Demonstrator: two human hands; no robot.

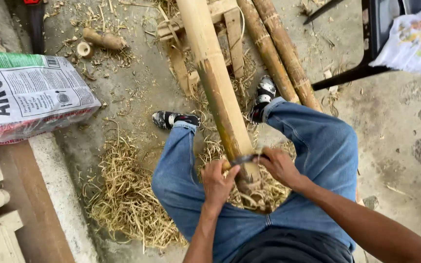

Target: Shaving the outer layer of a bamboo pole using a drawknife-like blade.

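The left hand [219, 181] and the right hand [279, 165] each had fingers clenched on an end of a curved blade [244, 159], which lay across a thick bamboo pole [220, 92]. The pole ran away from the fingers, between the person's knees, up onto a wooden stand [220, 19]. It looked stiff, heavy and smooth-skinned, likely slippery, so best steadied near its cut end, just under the fingers. Shavings [127, 199] lay piled on the floor left of the fingers.
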